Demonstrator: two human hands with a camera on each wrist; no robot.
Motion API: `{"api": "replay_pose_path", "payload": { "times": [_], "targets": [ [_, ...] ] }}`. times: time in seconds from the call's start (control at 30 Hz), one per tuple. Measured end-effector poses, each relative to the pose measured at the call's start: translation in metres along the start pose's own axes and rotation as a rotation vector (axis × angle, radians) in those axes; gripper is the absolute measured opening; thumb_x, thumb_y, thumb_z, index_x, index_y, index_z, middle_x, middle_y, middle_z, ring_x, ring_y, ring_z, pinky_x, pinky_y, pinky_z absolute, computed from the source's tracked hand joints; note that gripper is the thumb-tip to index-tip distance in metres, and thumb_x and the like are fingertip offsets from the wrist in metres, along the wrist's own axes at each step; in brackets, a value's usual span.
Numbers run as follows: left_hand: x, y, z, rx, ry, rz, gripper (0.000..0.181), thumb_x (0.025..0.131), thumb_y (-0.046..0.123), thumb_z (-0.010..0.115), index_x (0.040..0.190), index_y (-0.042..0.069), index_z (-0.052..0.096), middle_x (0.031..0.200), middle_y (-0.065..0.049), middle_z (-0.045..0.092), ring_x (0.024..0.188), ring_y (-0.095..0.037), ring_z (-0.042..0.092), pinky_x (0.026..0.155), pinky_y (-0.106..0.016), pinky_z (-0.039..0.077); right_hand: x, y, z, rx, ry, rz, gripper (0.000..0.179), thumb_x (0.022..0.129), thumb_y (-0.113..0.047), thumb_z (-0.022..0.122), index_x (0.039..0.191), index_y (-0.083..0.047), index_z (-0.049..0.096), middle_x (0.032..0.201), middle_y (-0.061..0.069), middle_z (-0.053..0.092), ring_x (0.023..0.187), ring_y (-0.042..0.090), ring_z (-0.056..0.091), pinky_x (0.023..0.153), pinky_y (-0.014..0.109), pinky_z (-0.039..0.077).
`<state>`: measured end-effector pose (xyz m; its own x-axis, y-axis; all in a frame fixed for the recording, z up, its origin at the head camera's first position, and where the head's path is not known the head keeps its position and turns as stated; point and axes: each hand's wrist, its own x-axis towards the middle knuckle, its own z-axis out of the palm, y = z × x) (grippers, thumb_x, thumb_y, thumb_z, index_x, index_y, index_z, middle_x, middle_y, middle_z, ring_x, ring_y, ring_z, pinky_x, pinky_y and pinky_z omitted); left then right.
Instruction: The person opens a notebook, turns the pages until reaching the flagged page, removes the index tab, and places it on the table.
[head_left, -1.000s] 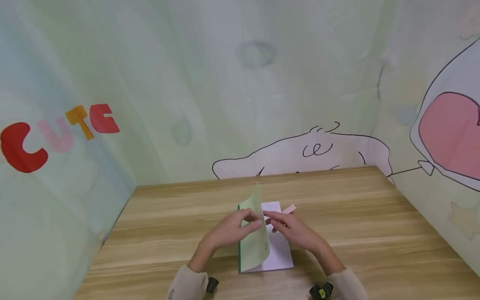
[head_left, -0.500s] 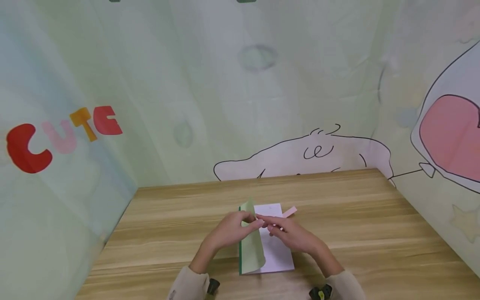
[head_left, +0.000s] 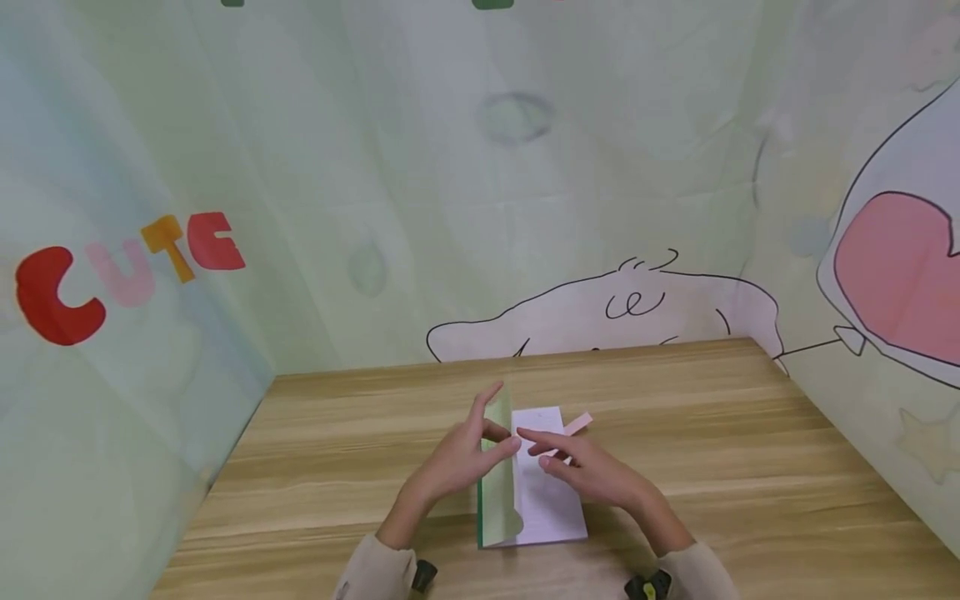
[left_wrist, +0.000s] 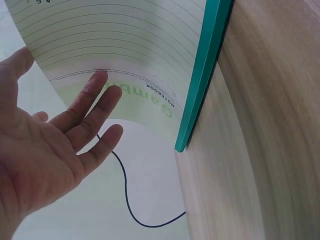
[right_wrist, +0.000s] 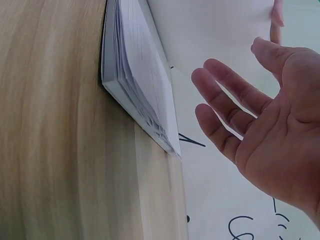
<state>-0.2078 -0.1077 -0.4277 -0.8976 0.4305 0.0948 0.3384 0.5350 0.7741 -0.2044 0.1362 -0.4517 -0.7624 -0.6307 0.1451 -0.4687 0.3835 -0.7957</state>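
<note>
A notebook (head_left: pixel 551 508) lies open on the table, its edge on the left green. One pale green page (head_left: pixel 497 500) stands upright and curved near that edge; lines and the word NOTEBOOK show on it in the left wrist view. My left hand (head_left: pixel 461 454) holds this page's free edge near thumb and index finger, other fingers spread before the printed side. My right hand (head_left: pixel 592 471) hovers over the white page stack, fingers loosely extended and holding nothing, its index tip close to the left fingertips. Behind it a pink strip (head_left: pixel 578 423) sticks out past the notebook's right side.
The wooden table (head_left: pixel 337 467) ends at a cloth backdrop (head_left: pixel 375 208) with cartoon drawings at the back and both sides. A dark wrist device (head_left: pixel 647 585) sits at the right sleeve, another (head_left: pixel 423 576) at the left.
The green page has swung left, baring more of the white page. My left hand has raised a finger along it. The right fingertips, close against the left ones half a second ago, stand slightly apart.
</note>
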Motion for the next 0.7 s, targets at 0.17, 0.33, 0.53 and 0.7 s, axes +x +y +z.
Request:
{"api": "replay_pose_path", "payload": {
  "times": [0.17, 0.33, 0.53, 0.7],
  "targets": [
    [-0.005, -0.003, -0.006, 0.039, 0.000, 0.032, 0.070, 0.099, 0.048, 0.058, 0.157, 0.044, 0.020, 0.112, -0.003, 0.069, 0.099, -0.017, 0.065, 0.082, -0.041, 0.052, -0.003, 0.001, -0.003, -0.010, -0.004, 0.046, 0.046, 0.106, -0.022, 0.051, 0.151, -0.021, 0.046, 0.129, 0.012, 0.064, 0.113, 0.024, 0.061, 0.091, 0.036, 0.050],
    [-0.013, -0.009, -0.017, 0.073, 0.011, 0.045, 0.049, 0.101, 0.042, 0.057, 0.148, 0.037, 0.047, 0.110, 0.003, 0.067, 0.101, -0.016, 0.062, 0.086, -0.043, 0.049, -0.005, 0.006, -0.006, -0.045, 0.031, 0.083, 0.045, 0.105, -0.018, 0.052, 0.150, -0.018, 0.048, 0.126, 0.011, 0.066, 0.106, 0.025, 0.062, 0.087, 0.038, 0.051],
    [-0.023, -0.013, -0.033, 0.065, 0.040, 0.047, 0.041, 0.100, 0.027, 0.057, 0.141, 0.023, 0.057, 0.117, 0.002, 0.067, 0.105, -0.016, 0.061, 0.083, -0.040, 0.050, -0.007, 0.012, -0.006, -0.033, 0.102, 0.142, 0.041, 0.101, -0.009, 0.056, 0.142, -0.005, 0.055, 0.121, 0.017, 0.065, 0.095, 0.024, 0.064, 0.077, 0.031, 0.053],
    [-0.029, -0.013, -0.048, 0.124, 0.124, 0.027, 0.044, 0.092, 0.011, 0.056, 0.136, 0.015, 0.063, 0.129, -0.005, 0.064, 0.103, -0.020, 0.059, 0.080, -0.039, 0.048, -0.004, 0.013, -0.003, -0.067, 0.150, 0.203, 0.037, 0.100, -0.009, 0.057, 0.136, 0.001, 0.058, 0.117, 0.015, 0.065, 0.087, 0.017, 0.062, 0.071, 0.026, 0.053]
  ]
}}
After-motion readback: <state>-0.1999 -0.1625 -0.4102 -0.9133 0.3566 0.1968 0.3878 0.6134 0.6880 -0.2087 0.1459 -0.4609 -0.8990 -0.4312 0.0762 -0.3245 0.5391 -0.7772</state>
